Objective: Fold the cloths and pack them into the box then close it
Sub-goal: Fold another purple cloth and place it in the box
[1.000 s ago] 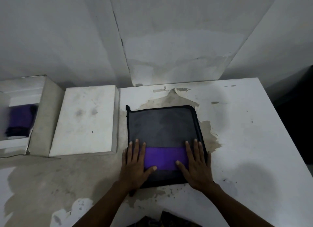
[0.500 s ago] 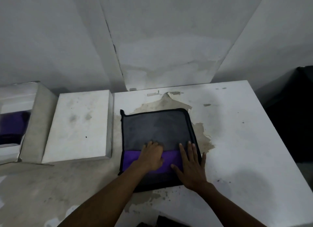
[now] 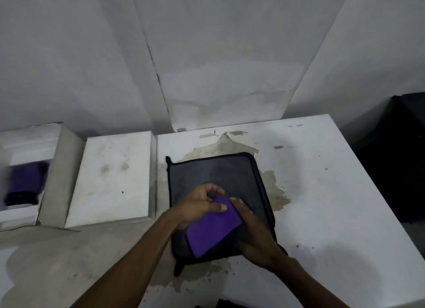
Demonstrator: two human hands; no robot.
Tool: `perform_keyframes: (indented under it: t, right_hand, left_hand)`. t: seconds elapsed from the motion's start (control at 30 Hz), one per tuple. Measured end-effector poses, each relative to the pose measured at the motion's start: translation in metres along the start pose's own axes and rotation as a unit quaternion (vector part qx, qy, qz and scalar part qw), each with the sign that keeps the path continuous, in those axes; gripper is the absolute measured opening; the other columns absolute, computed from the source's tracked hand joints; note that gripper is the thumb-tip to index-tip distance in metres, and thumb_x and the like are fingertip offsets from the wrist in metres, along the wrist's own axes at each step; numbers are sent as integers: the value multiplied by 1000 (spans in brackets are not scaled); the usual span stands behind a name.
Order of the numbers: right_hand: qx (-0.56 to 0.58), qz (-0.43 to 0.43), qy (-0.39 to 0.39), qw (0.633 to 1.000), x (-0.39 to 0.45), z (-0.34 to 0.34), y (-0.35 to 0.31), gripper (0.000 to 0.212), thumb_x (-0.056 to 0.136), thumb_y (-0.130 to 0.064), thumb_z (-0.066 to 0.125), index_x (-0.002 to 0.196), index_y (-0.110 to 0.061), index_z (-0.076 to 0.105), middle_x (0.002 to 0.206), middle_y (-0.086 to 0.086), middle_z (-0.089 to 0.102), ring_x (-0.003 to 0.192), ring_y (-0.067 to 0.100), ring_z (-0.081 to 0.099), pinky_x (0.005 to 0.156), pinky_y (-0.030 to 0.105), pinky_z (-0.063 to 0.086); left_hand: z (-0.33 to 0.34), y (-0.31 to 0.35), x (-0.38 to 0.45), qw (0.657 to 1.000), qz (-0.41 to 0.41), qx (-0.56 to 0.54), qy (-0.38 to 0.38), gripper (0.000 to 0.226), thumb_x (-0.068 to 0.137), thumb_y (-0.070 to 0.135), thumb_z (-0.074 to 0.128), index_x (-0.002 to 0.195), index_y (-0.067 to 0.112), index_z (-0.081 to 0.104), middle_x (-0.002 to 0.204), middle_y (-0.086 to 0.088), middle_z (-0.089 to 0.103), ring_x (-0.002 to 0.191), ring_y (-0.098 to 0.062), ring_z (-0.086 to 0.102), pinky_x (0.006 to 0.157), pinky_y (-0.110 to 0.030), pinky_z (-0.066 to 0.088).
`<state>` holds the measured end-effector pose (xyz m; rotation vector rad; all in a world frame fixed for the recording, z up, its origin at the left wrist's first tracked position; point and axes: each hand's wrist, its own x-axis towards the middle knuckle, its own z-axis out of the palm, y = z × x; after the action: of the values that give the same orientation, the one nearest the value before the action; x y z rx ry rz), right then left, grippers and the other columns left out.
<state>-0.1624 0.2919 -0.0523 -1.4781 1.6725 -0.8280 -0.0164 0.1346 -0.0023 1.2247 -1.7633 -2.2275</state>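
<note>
A grey cloth (image 3: pixel 225 174) with black edging and a purple underside lies flat on the white table (image 3: pixel 322 192). My left hand (image 3: pixel 197 204) pinches its left edge and has pulled it across, so a purple flap (image 3: pixel 213 227) stands turned up over the grey side. My right hand (image 3: pixel 257 234) lies on the cloth's near right part with fingers straight, touching the flap's edge. At far left an open white box (image 3: pixel 57 181) holds a folded purple cloth (image 3: pixel 25 183). The box lid (image 3: pixel 112 179) lies flat beside it.
The table top is stained, with peeled patches around the cloth. A wall rises right behind the table. A dark object (image 3: pixel 402 158) stands off the table's right edge.
My left hand moved from lying flat on the cloth to gripping its left side and lifting it rightward, baring more purple. My right hand stayed on the cloth and shifted a little.
</note>
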Motion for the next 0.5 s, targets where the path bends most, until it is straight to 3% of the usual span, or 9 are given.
perform_keyframes:
  t: [0.17,0.3,0.43,0.5]
  right_hand:
    - [152,8,86,985,12,7,-49,55,91,-4,56,137,-27,39,127,-26,56,118,1,54,94,20,48]
    - [210,1,134,968,24,12,-83,32,94,-10,45,120,-23,58,110,-1,69,98,22,67,80,38,57]
    - [261,25,127,957,36,25,-119,24,97,-4,44,104,-17,64,79,9,69,64,22,64,56,35,53]
    - [293,33,116,948,39,35,-137,23,98,-8,43,105,-15,64,83,13,70,67,30,64,60,41,54]
  left_hand:
    - [-7,24,-33,992,30,-120,-11,45,76,2,73,117,9,56,101,-26,66,89,-32,63,79,-38,55]
    - [-24,36,-65,985,78,-153,-1,59,69,-12,71,121,11,53,90,-19,69,80,-25,68,68,-32,59]
    - [-43,44,-93,980,130,-103,110,64,58,2,83,115,17,56,99,-20,69,84,-28,68,69,-36,59]
    - [-51,43,-103,968,149,-123,164,63,53,8,86,109,18,59,98,-16,70,85,-30,68,72,-41,59]
